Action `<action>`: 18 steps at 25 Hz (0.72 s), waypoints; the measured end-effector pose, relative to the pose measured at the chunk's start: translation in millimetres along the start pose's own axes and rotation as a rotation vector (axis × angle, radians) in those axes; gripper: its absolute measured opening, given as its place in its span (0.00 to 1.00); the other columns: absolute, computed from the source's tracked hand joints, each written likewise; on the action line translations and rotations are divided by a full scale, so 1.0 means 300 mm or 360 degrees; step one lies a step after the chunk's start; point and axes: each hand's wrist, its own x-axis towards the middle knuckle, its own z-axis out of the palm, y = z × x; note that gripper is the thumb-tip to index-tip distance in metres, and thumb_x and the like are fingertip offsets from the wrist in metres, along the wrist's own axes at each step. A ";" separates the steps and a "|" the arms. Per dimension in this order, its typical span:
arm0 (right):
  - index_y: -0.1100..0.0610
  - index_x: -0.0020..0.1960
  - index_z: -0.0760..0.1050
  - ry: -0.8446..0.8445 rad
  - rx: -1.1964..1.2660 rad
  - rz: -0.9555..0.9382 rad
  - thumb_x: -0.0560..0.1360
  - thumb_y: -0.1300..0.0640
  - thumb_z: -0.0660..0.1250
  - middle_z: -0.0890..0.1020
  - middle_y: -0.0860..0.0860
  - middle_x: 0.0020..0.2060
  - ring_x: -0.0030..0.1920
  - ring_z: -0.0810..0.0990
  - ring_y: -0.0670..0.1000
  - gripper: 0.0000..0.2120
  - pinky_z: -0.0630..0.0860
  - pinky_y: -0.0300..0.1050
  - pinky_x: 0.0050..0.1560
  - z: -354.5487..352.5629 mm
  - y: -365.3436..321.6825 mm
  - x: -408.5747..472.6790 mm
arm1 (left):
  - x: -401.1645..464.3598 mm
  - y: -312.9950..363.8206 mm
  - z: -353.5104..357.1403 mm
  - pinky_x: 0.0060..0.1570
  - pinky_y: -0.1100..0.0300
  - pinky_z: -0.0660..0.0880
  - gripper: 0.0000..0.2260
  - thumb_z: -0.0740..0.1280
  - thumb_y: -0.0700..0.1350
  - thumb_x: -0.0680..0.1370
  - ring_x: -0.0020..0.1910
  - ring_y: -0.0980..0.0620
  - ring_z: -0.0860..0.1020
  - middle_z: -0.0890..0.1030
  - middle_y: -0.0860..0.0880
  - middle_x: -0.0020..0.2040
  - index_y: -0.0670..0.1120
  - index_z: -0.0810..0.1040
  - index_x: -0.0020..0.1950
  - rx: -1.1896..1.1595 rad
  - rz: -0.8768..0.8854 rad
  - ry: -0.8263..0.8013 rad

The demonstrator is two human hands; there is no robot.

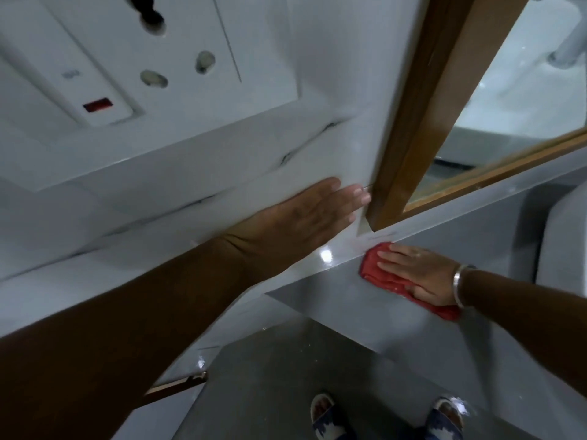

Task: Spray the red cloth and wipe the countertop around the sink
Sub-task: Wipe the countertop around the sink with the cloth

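White tiled wall (333,90) fills the frame from 9 to 12 o'clock, carrying a white socket-and-switch plate (136,58) at 11 o'clock, with a wood-framed mirror (413,122) at 1 to 2 o'clock and the grey countertop (365,312) running below it toward 4 o'clock. Left hand (305,220), near centre, lies flat and spread against the wall, holding nothing, fingertips just beside the mirror frame's lower corner. Right hand (422,274), at 3 to 4 o'clock, presses open-palmed on the red cloth (390,277), which lies on the countertop at its back edge below the mirror corner; a silver bangle (459,284) circles that wrist.
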 end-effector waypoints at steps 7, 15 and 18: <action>0.50 0.76 0.56 0.0187 -0.0235 -0.0584 0.72 0.42 0.67 0.66 0.53 0.74 0.73 0.61 0.58 0.37 0.59 0.58 0.73 -0.055 -0.537 0.314 | -0.008 0.005 -0.006 0.73 0.40 0.48 0.34 0.54 0.53 0.80 0.78 0.35 0.52 0.50 0.35 0.80 0.38 0.47 0.80 -0.0014 0.0008 -0.0019; 0.47 0.77 0.52 0.0238 0.0660 0.0560 0.70 0.49 0.63 0.56 0.55 0.78 0.77 0.55 0.60 0.38 0.57 0.60 0.75 0.020 -0.006 -0.100 | -0.008 -0.003 -0.014 0.72 0.38 0.47 0.38 0.57 0.59 0.79 0.78 0.35 0.53 0.50 0.35 0.80 0.39 0.47 0.80 -0.0022 0.0016 -0.0016; 0.53 0.78 0.52 0.0306 0.0460 0.1022 0.75 0.49 0.62 0.54 0.58 0.79 0.77 0.53 0.63 0.36 0.53 0.60 0.75 0.045 -0.065 -0.053 | -0.006 -0.002 -0.009 0.72 0.37 0.46 0.37 0.57 0.57 0.80 0.78 0.36 0.53 0.50 0.36 0.80 0.39 0.47 0.80 -0.0026 0.0027 -0.0005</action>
